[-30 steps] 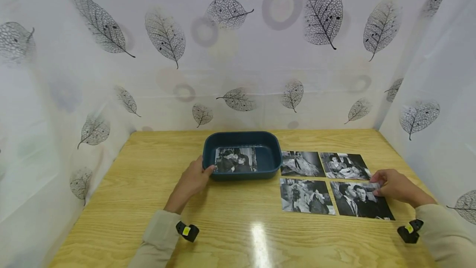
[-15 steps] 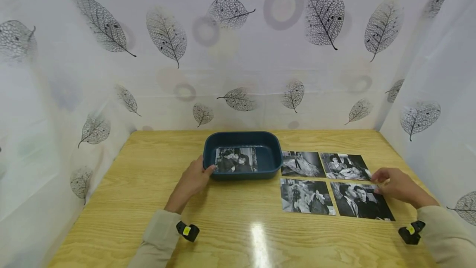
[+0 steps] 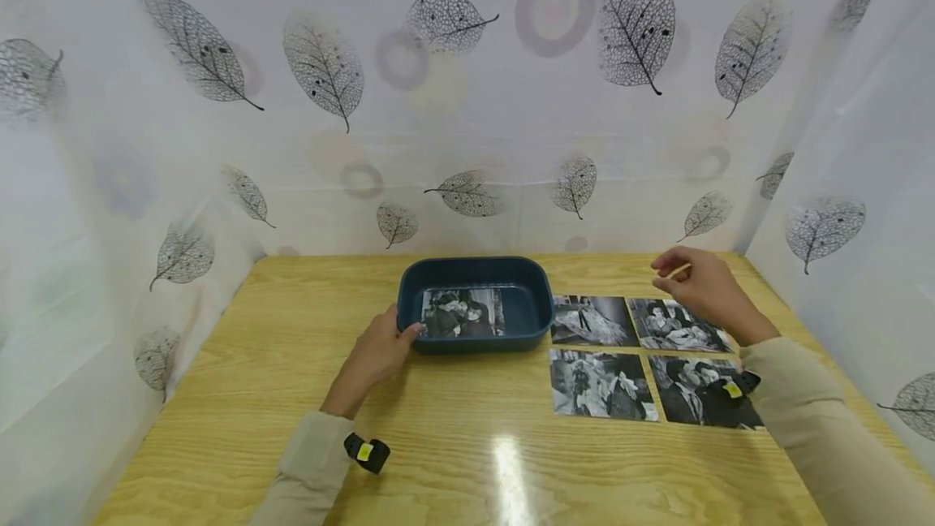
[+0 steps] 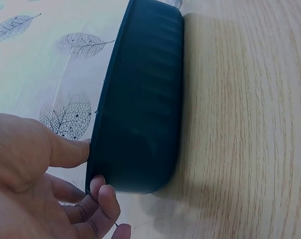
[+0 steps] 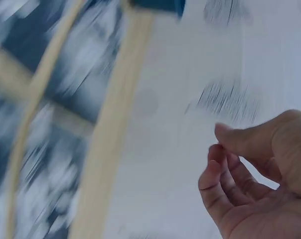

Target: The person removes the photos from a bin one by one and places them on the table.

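Note:
A dark blue rectangular dish (image 3: 526, 339) with rounded corners stands on the table, with a black-and-white photo (image 3: 463, 313) lying flat inside it. My left hand (image 3: 380, 351) grips the dish's near left corner; in the left wrist view the thumb is at the rim and the fingers curl beneath it. My right hand (image 3: 701, 282) is raised over the back right photo (image 3: 675, 326), its fingers loosely bent and holding nothing. Beside the dish lie a bride photo (image 3: 593, 321), a front left photo (image 3: 603, 384) and a couple photo (image 3: 687, 392), which my right sleeve partly covers.
The wooden table (image 3: 453, 461) ends at the back against a pale curtain (image 3: 482, 120) printed with leaves. More curtain hangs along both sides. Black wrist cameras are strapped at both cuffs.
My right hand has left the front right photo and moved up and left, above the back right one. My left hand, the dish and the photos stay in place.

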The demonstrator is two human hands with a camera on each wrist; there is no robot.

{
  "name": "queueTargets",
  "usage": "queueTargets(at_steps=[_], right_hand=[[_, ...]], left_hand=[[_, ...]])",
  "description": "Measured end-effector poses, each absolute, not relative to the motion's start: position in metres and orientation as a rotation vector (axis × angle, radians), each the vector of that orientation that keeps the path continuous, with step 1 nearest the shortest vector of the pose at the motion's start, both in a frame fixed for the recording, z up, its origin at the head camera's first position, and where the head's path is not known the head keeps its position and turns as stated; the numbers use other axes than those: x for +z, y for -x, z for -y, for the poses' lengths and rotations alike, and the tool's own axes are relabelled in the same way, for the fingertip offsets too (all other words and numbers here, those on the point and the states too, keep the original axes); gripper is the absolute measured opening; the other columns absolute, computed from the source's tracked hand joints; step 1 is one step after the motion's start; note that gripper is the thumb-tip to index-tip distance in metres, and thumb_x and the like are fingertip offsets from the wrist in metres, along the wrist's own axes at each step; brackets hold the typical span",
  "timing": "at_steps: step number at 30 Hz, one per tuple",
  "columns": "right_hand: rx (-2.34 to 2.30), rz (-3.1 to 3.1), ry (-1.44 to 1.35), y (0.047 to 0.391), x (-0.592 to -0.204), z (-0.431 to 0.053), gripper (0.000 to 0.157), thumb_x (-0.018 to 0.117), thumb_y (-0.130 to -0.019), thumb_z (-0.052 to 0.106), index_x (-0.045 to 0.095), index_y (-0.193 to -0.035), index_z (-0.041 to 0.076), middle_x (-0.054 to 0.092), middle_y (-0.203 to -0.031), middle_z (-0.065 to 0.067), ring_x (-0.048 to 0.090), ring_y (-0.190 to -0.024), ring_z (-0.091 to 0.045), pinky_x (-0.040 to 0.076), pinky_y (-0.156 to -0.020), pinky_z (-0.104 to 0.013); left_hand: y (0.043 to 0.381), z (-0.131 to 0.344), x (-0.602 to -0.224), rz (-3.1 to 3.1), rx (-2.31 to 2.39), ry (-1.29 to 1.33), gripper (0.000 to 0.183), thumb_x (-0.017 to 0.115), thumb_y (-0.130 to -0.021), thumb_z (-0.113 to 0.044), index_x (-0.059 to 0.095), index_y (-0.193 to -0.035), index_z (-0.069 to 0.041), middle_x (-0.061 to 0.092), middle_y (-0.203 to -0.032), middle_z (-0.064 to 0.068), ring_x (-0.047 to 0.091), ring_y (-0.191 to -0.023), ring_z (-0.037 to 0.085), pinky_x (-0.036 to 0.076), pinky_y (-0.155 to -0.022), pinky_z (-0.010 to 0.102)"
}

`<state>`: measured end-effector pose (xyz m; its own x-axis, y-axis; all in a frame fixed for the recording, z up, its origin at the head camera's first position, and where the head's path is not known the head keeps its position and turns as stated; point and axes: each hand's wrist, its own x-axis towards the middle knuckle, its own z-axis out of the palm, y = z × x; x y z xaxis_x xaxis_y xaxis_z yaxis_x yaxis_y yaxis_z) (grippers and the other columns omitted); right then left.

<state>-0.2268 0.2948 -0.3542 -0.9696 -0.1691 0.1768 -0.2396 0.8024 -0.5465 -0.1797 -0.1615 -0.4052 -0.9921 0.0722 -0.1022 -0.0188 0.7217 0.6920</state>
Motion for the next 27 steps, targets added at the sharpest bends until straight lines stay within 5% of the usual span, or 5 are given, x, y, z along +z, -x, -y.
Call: queueTargets(at_steps=[13,27], right_hand=[[0.996,2.840,-0.699,0.267,-0.346,-0.157,0.028,0.072,-0.093,0.003,0.062,-0.118,-0.006,0.063,-0.114,-0.025,0.065,-0.097,-0.036,0.054,-0.083,-0.047],[0.678,3.167,-0.775,0.280,-0.394,-0.091,0.065,0.082,-0.087,0.030,0.055,-0.133,-0.008,0.059,-0.128,-0.024,0.057,-0.119,-0.038,0.047,-0.098,-0.049]], left_hand=[[0.181,0.162,-0.407,-2.815,1.098,-0.042,0.048,0.055,-0.106,-0.021,0.045,-0.139,0.012,0.064,-0.109,0.021,0.063,-0.098,0.032,0.052,-0.082,0.049],[0.179,0.161,-0.405,-2.809,1.139,-0.063,0.041,0.055,-0.106,-0.019,0.049,-0.134,0.010,0.064,-0.108,0.018,0.062,-0.096,0.029,0.051,-0.080,0.048]])
